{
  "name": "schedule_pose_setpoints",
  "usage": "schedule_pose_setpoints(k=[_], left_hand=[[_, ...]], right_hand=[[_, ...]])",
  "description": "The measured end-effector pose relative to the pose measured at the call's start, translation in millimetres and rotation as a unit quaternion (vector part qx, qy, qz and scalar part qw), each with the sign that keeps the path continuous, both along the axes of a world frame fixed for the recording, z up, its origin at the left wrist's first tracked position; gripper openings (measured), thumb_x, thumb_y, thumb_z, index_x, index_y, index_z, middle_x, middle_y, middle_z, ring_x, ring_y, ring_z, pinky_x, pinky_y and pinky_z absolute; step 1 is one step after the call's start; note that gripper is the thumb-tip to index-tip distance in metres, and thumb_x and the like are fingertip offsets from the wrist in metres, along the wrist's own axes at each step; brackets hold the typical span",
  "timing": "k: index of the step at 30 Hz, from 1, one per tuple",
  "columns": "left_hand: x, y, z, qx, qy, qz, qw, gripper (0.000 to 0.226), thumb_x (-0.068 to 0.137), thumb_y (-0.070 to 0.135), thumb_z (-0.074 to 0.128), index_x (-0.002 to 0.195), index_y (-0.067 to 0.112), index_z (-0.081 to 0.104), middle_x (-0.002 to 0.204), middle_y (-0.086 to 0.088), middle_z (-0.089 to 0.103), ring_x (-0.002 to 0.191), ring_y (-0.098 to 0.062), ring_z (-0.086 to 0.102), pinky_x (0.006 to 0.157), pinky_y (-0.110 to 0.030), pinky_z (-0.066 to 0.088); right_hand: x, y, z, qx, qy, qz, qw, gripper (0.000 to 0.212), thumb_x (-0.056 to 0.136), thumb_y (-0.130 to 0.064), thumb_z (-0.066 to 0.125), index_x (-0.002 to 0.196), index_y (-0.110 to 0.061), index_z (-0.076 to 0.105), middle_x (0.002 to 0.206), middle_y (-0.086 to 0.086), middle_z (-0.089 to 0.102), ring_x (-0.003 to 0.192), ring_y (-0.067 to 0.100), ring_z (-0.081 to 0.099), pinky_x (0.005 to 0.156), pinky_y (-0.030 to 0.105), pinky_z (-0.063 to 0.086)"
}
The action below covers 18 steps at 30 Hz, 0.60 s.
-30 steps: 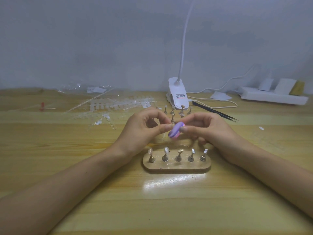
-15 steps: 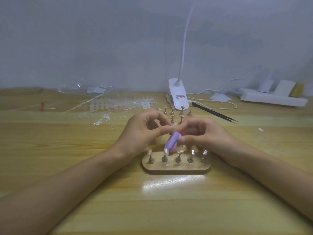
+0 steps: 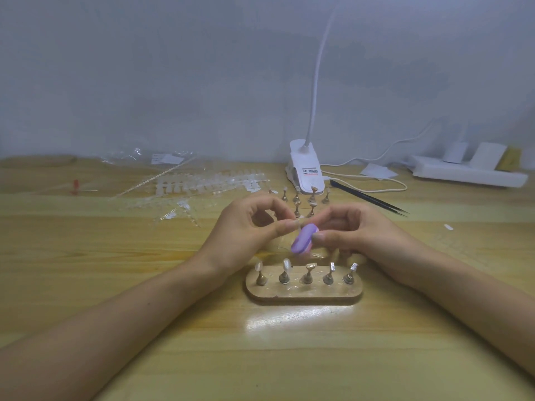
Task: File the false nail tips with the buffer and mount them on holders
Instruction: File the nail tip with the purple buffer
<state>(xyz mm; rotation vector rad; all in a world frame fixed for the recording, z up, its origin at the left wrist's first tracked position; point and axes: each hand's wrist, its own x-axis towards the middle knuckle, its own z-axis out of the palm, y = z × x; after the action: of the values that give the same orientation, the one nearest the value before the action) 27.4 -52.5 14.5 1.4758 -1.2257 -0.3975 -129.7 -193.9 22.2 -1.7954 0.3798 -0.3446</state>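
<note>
My right hand (image 3: 351, 231) grips a small purple buffer (image 3: 302, 238) between thumb and fingers, just above the wooden holder base (image 3: 304, 292). My left hand (image 3: 249, 230) pinches a clear false nail tip (image 3: 298, 222) at its fingertips, against the buffer's upper end. On the base stands a row of several metal holders; the two on the left (image 3: 285, 269) carry pale nail tips. Several loose holders (image 3: 304, 199) stand behind my hands near the lamp clip.
Strips of clear nail tips and torn plastic wrapping (image 3: 202, 183) lie at the back left. A white clip lamp (image 3: 307, 175) stands behind the hands, black tweezers (image 3: 373, 199) to its right, and a white power strip (image 3: 469, 173) at the far right.
The buffer dipped toward the holder row half a second ago and now sits slightly higher again, tilted against the nail tip. Both hands stay close together in about the same place.
</note>
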Motion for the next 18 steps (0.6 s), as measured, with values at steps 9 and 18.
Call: schedule_pose_setpoints(k=[9,18], left_hand=[[-1.6,0.9,2.0,0.006,-0.009,0.003,1.0,0.008,0.079,0.02,0.077,0.074,0.018,0.071,0.083,0.002,0.068,0.067,-0.006,0.054,0.069,-0.024,0.047],[-0.5,0.0,1.2,0.007,-0.006,0.004,1.0,0.008,0.08,0.017,0.077,0.074,0.018,0.071,0.08,0.004,0.067,0.065,-0.006,0.054,0.066,-0.02,0.046]], right_hand=[[1.5,1.8,-0.3,0.003,0.002,0.012,1.0,0.025,0.075,-0.025,0.076,0.096,-0.012,0.072,0.092,0.008,0.077,0.069,0.013,0.064,0.051,0.016,0.046],[1.1,0.1,0.2,0.006,-0.006,-0.001,1.0,0.019,0.081,-0.018,0.074,0.098,-0.009,0.07,0.092,0.006,0.078,0.062,0.005,0.063,0.05,0.015,0.045]])
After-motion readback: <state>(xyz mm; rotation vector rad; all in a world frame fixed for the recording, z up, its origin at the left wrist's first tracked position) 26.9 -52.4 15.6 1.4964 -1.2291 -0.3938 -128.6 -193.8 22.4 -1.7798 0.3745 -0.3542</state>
